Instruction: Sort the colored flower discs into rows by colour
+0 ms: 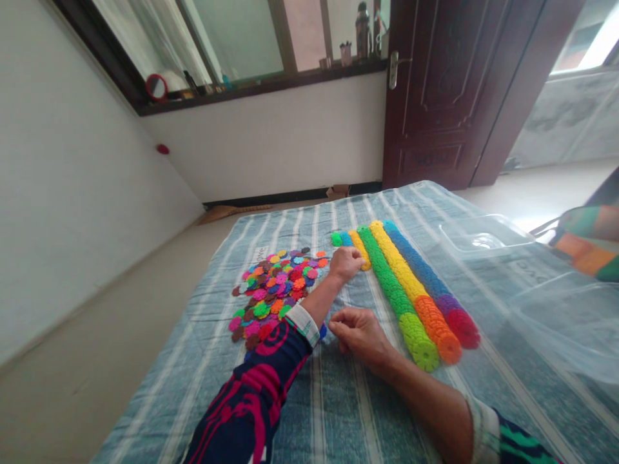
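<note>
My left hand (347, 263) reaches over the cloth with its fingers pinched together at a short row of yellow notched plastic discs (360, 250). Whatever those fingertips hold is hidden. Nearer to me, my right hand (362, 336) is curled with thumb and forefinger together, and I cannot make out anything in it. A loose heap of mixed-colour discs (276, 289) lies left of both hands, partly behind my left forearm. To the right run long overlapping rows: a green row (387, 277) ending in lime, a yellow row (399, 267) ending in orange, and a blue row (420, 264) ending in purple and red.
Blue striped cloth (193, 367) covers the surface. Clear plastic containers (486, 235) stand at the right, beside something colourful and striped (590, 241). Beyond are a dark red door (449, 96) and a window ledge (271, 84) holding small items.
</note>
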Tool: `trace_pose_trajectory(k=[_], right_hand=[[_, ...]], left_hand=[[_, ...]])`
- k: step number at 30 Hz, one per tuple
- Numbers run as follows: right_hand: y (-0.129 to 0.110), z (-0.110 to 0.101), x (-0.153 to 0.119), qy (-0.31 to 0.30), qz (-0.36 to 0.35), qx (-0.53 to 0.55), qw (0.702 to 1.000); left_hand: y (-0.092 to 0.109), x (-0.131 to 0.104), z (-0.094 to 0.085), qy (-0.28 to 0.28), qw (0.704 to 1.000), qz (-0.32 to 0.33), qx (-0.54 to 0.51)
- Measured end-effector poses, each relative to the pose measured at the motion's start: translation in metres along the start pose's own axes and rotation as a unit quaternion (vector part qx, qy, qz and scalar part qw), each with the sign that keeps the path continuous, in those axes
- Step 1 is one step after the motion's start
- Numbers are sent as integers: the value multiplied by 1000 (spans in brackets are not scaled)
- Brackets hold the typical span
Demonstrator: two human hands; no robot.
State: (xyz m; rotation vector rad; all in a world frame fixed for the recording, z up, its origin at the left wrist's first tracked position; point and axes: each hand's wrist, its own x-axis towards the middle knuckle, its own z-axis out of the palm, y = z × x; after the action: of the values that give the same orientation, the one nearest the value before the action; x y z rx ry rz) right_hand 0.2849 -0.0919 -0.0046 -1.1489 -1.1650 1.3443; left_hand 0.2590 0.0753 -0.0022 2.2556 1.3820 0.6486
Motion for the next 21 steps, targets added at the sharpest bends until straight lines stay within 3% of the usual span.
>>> trace_pose_trajectory(k=[6,13,21], right_hand=[[4,1,0,-5,-10,-11,1000],[5,0,1,-7,-14,-20,1000],[4,1,1,-10,-9,-14,1000]], left_hand=[[0,-15,-9,-3,999,4,50],[9,-21,-2,-8,994,-2,106],[5,-20,-3,15,996,19,81]])
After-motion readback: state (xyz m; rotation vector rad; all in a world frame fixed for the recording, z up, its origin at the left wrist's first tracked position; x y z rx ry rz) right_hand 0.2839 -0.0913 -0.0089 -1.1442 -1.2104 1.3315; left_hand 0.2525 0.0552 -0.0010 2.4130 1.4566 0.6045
